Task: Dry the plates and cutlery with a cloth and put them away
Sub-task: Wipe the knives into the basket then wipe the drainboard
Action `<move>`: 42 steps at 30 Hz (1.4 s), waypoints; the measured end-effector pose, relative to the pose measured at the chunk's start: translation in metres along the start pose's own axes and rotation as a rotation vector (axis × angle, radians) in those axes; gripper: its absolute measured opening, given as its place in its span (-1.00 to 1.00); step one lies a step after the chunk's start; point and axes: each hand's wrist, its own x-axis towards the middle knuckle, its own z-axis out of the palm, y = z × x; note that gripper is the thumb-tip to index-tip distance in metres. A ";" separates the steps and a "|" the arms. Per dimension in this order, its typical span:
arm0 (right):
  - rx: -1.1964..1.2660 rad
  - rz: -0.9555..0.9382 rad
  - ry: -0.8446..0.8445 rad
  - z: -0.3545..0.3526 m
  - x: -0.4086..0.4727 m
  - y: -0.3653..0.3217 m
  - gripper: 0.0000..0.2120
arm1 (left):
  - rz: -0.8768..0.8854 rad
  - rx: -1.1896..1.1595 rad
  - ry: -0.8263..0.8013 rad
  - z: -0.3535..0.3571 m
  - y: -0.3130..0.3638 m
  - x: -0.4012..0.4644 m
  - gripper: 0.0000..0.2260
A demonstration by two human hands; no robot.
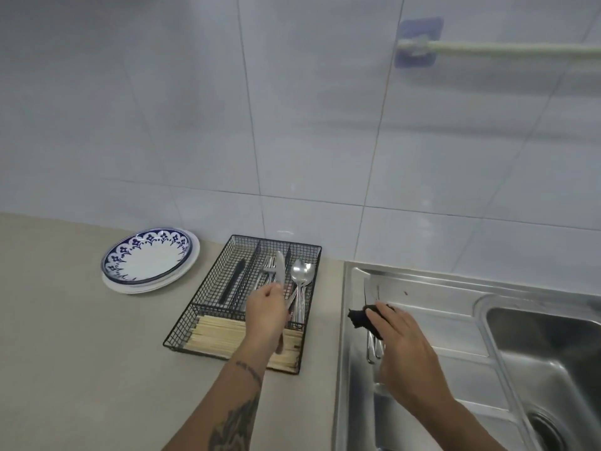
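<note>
My left hand [265, 309] grips a silver table knife [279, 266] over the black wire cutlery tray [224, 252], its blade pointing away above the forks [267, 265]. Spoons [302, 273] lie in the tray's right slot, a black knife [234, 278] in the left slot, and wooden chopsticks [214, 335] across the front. My right hand [403, 346] holds a dark cloth [361, 319] over the steel drainboard [422, 297], above silver cutlery handles [374, 348] lying there. Stacked plates [149, 258], the top one white with a blue pattern, sit left of the tray.
A steel sink basin [546, 359] with its drain lies at the right. The beige counter [81, 353] runs left and forward. A white tiled wall rises behind, with a rail on a blue adhesive hook [418, 42] at the upper right.
</note>
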 end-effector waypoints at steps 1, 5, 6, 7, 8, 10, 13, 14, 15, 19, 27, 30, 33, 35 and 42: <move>0.009 0.011 -0.018 0.004 0.003 0.003 -0.20 | -0.018 0.015 0.030 -0.003 0.004 0.013 -0.78; 0.038 0.034 -0.049 0.020 0.011 0.016 -0.22 | -0.057 0.102 0.069 -0.011 0.017 0.055 -0.74; 0.048 0.036 -0.051 0.024 0.012 0.019 -0.22 | -0.047 0.121 0.078 -0.014 0.019 0.064 -0.70; 0.055 0.042 -0.054 0.029 0.013 0.021 -0.23 | -0.036 0.145 0.088 -0.017 0.020 0.072 -0.66; 0.055 0.046 -0.053 0.033 0.013 0.023 -0.23 | -0.026 0.166 0.102 -0.020 0.021 0.079 -0.63; 0.059 0.050 -0.059 0.039 0.014 0.026 -0.23 | -0.010 0.222 0.119 -0.026 0.023 0.093 -0.63; 0.062 0.060 -0.070 0.044 0.015 0.027 -0.23 | 0.014 0.315 0.159 -0.038 0.026 0.116 -0.74; 0.060 0.064 -0.073 0.044 0.015 0.027 -0.23 | 0.022 0.344 0.171 -0.043 0.025 0.123 -0.75; 0.062 0.064 -0.071 0.045 0.016 0.027 -0.23 | 0.024 0.369 0.177 -0.048 0.024 0.130 -0.76; 0.107 0.086 -0.020 0.047 0.016 0.032 -0.26 | 0.015 0.521 0.166 -0.060 0.013 0.148 -0.82; 0.217 0.298 0.043 0.027 0.010 0.055 -0.37 | 0.102 0.841 0.112 -0.062 -0.004 0.153 -0.87; 0.226 0.381 0.060 0.022 0.005 0.065 -0.40 | 0.084 0.922 0.088 -0.060 -0.004 0.151 -0.94; 0.230 0.416 0.084 0.020 0.003 0.072 -0.41 | 0.158 0.931 0.160 -0.047 0.004 0.134 -0.87; 0.225 0.435 0.091 0.019 0.000 0.077 -0.41 | 0.312 0.874 0.198 -0.022 0.014 0.105 -0.74; 0.189 0.489 0.102 0.021 -0.019 0.094 -0.43 | 0.467 0.807 -0.309 0.106 -0.031 -0.015 -0.90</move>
